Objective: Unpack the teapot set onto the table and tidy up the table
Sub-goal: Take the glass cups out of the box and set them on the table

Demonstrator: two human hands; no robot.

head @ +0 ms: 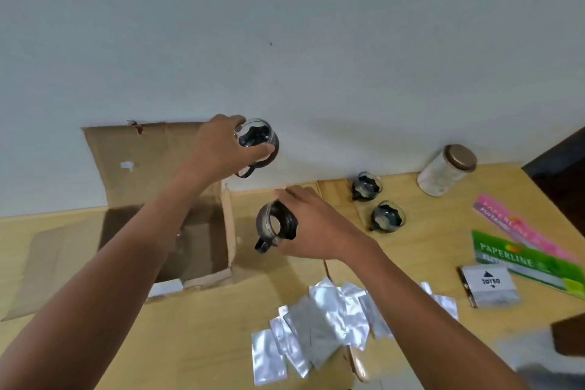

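Note:
My left hand [218,146] grips a small glass cup with a black holder [258,141] by its rim, held in the air above the open cardboard box [133,174]. My right hand [311,225] grips a second glass cup [274,226], tilted on its side, just right of the box. Two more glass cups with black holders [366,187] [386,216] stand upright on the wooden table [427,231] near the wall.
A white jar with a brown lid [446,169] stands at the back right. Several silver foil packets [323,320] lie at the front. A grey packet [492,285], a green paper pack [525,258] and a pink pack [512,225] lie on the right.

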